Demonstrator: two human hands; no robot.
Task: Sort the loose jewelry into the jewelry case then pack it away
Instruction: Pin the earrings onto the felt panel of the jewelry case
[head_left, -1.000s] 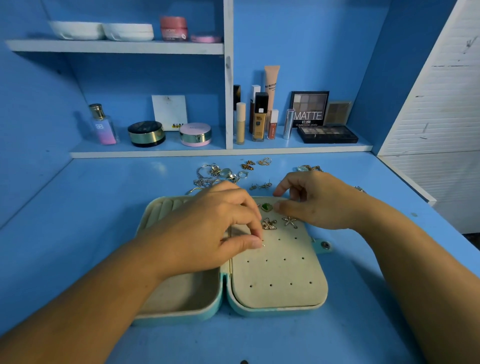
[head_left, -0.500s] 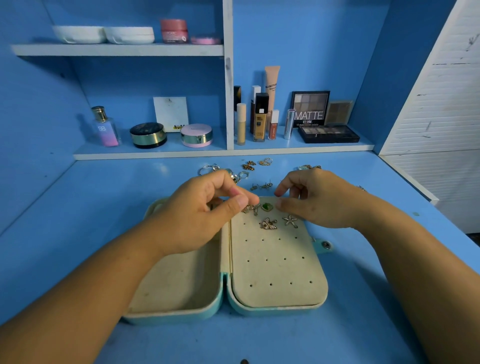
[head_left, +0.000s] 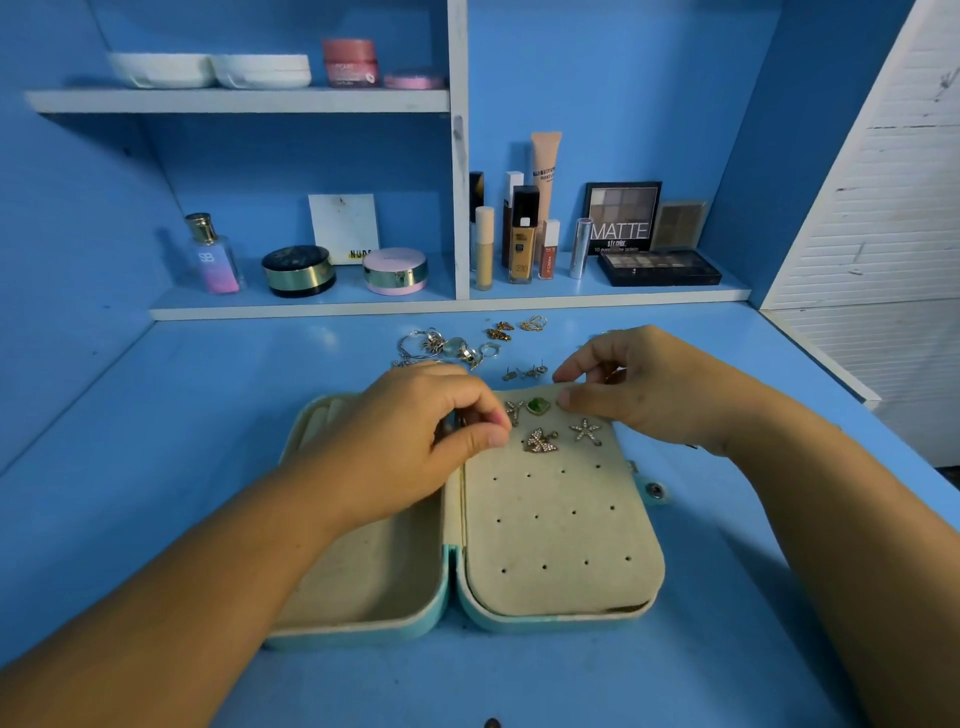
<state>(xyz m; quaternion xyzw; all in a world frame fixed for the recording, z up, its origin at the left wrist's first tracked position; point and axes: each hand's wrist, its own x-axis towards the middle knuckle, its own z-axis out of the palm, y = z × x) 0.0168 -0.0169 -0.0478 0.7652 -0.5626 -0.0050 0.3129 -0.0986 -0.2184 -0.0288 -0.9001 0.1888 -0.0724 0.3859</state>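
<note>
Head view: an open, pale turquoise jewelry case with beige velvet lining (head_left: 566, 582) lies flat on the blue worktop (head_left: 156, 415). Its right half is a perforated earring panel bearing four pieces along the far edge: a green-stone stud (head_left: 537, 406), a small rhinestone sprig earring (head_left: 514, 410), a rhinestone butterfly-shaped earring (head_left: 540, 440) and a rhinestone starfish earring (head_left: 586, 431). The left hand (head_left: 415, 441) rests over the case's hinge, its thumb and forefinger pressed together at the panel's left edge beside the sprig earring; whether they pinch anything cannot be told. The right hand (head_left: 654, 389) rests on the panel's far right corner, fingers (head_left: 569, 370) curled, thumb tip beside the green stud. Loose silver hoops and rings (head_left: 447, 347), gold earrings (head_left: 514, 328) and small studs (head_left: 524, 372) lie on the worktop beyond the case, below a white shelf (head_left: 447, 306) carrying cosmetics.
</note>
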